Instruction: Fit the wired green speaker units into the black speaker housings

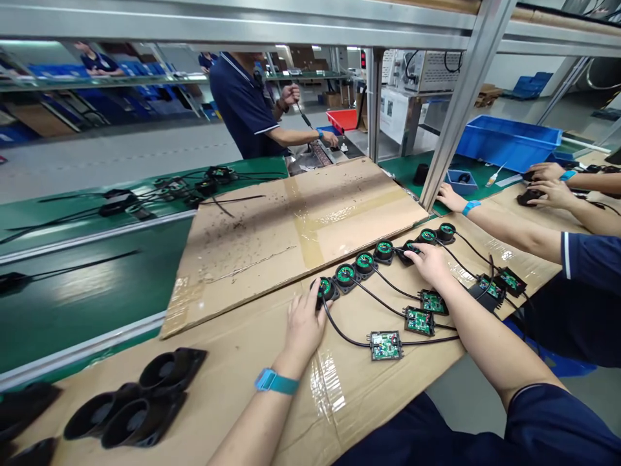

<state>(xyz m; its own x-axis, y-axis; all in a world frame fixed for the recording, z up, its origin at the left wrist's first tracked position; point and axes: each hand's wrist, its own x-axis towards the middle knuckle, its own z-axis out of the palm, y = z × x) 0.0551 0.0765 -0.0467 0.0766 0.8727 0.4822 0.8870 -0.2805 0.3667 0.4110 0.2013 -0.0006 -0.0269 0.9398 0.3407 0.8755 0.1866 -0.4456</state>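
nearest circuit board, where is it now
In the head view, the nearest circuit board lies on the cardboard right of centre, between the left hand and the right forearm.

Round housings [345, 277] look matt plastic, the cardboard sheet [252, 239] rough, tape [327, 385] glossy, the post [457, 116] smooth metal.

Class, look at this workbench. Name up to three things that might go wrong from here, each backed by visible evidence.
1. The left hand grips the end housing; a shift might tug its black cable and drag the connected circuit board.
2. The right hand has its forearm close to other uncovered boards, so it could brush them.
3. Dark specks on the cardboard sheet could stray onto the exposed green faces.
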